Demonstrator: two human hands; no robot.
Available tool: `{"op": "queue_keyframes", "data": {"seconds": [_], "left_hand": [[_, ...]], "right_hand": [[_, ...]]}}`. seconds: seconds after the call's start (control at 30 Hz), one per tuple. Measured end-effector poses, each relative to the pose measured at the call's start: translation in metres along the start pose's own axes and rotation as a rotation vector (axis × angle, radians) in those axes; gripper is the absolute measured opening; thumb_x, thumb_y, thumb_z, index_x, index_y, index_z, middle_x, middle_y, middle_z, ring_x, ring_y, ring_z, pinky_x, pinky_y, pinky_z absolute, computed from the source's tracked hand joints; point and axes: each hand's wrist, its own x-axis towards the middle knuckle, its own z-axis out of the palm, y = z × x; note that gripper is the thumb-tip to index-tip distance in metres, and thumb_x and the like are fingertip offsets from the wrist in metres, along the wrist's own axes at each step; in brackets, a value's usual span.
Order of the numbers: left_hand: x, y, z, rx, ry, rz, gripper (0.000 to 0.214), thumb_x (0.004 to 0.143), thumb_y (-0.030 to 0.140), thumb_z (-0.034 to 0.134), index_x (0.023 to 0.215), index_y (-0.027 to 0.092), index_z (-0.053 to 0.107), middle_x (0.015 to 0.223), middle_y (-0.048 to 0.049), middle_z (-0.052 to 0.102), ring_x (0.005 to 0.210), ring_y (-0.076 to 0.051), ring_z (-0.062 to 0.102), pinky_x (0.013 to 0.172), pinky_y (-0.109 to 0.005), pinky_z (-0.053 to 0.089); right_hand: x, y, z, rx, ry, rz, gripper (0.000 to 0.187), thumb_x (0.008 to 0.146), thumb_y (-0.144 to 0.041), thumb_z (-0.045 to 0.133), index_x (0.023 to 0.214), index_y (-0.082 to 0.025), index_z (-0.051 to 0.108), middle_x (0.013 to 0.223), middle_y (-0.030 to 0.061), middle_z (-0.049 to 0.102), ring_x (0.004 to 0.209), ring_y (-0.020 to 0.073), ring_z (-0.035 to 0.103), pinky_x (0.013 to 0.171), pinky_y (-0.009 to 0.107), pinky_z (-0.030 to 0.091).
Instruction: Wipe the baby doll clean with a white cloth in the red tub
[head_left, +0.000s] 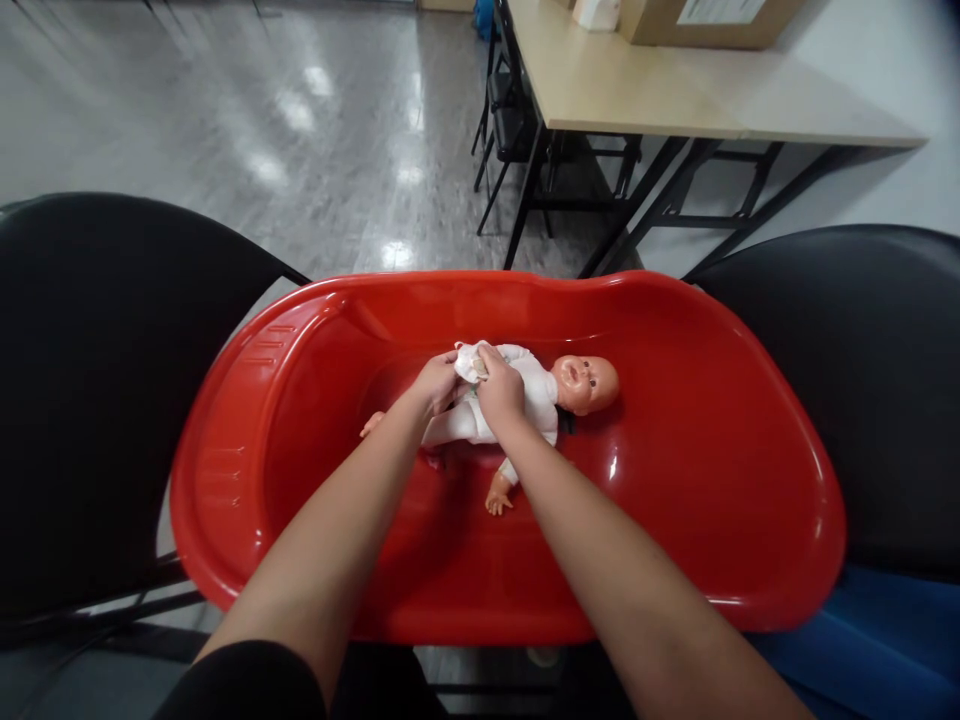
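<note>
Sleeve [247,685] nearest; inside tub [712,450], left grip [436,383] and right grip [501,388] pinch white cloth [471,362], doll [541,392] beneath both.

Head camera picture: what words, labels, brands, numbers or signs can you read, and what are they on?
No words, brands or numbers are readable.
White label on the cardboard box: any print is too small and blurred to read.
Moulded ridges on the red bathtub: no legible text.
Doll: nothing readable.
</note>
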Motion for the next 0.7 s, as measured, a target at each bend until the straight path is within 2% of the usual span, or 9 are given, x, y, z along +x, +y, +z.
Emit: {"op": "queue_keyframes", "data": {"seconds": [0.1, 0.2, 0.33, 0.5, 0.6, 0.7], "left_hand": [[0.001, -0.002, 0.004, 0.009, 0.052, 0.005, 0.014, 0.076, 0.019, 0.080, 0.082, 0.013, 0.069, 0.071, -0.0041, 0.066, 0.056, -0.010, 0.058, 0.060, -0.022, 0.048], [-0.001, -0.002, 0.011, 0.001, 0.093, 0.002, 0.015, 0.074, 0.018, 0.080, 0.082, 0.012, 0.069, 0.072, -0.0045, 0.066, 0.057, -0.011, 0.058, 0.061, -0.023, 0.049], [-0.001, -0.005, 0.016, -0.019, 0.131, 0.033, 0.022, 0.067, 0.020, 0.083, 0.081, 0.011, 0.068, 0.076, -0.0060, 0.069, 0.060, -0.013, 0.061, 0.065, -0.025, 0.049], [0.005, -0.013, 0.009, 0.013, 0.157, 0.027, 0.026, 0.062, 0.025, 0.083, 0.077, 0.014, 0.065, 0.069, -0.0022, 0.064, 0.059, -0.012, 0.058, 0.061, -0.024, 0.045], [0.006, -0.016, 0.005, 0.025, 0.176, 0.053, 0.027, 0.061, 0.028, 0.082, 0.077, 0.015, 0.064, 0.069, -0.0003, 0.063, 0.059, -0.012, 0.056, 0.059, -0.024, 0.042], [0.004, -0.016, 0.006, 0.043, 0.102, 0.097, 0.032, 0.061, 0.029, 0.085, 0.084, 0.014, 0.069, 0.079, -0.0033, 0.069, 0.067, -0.013, 0.060, 0.068, -0.026, 0.046]], "right_hand": [[0.001, 0.003, -0.005, 0.013, 0.002, 0.023, 0.038, 0.097, -0.016, 0.042, 0.125, -0.019, 0.068, 0.133, 0.0098, 0.065, 0.127, 0.0208, 0.057, 0.113, 0.035, 0.041], [0.002, 0.002, -0.005, -0.003, 0.015, -0.016, 0.034, 0.100, -0.019, 0.038, 0.108, -0.018, 0.071, 0.120, 0.0093, 0.069, 0.110, 0.0198, 0.062, 0.102, 0.031, 0.046], [0.002, 0.004, -0.003, -0.118, 0.049, -0.103, 0.029, 0.098, -0.018, 0.040, 0.087, -0.018, 0.067, 0.097, 0.0074, 0.068, 0.092, 0.0199, 0.057, 0.090, 0.030, 0.045], [0.000, 0.011, -0.003, -0.175, 0.058, -0.150, 0.025, 0.094, -0.016, 0.043, 0.076, -0.019, 0.059, 0.089, 0.0060, 0.064, 0.084, 0.0194, 0.052, 0.082, 0.030, 0.043], [-0.003, 0.014, -0.003, -0.123, 0.057, -0.189, 0.023, 0.094, -0.015, 0.044, 0.082, -0.018, 0.063, 0.091, 0.0067, 0.066, 0.089, 0.0204, 0.056, 0.088, 0.032, 0.046], [-0.006, 0.017, -0.001, -0.073, 0.087, -0.212, 0.033, 0.093, -0.012, 0.041, 0.112, -0.015, 0.069, 0.121, 0.0115, 0.067, 0.115, 0.0222, 0.058, 0.107, 0.038, 0.044]]}}
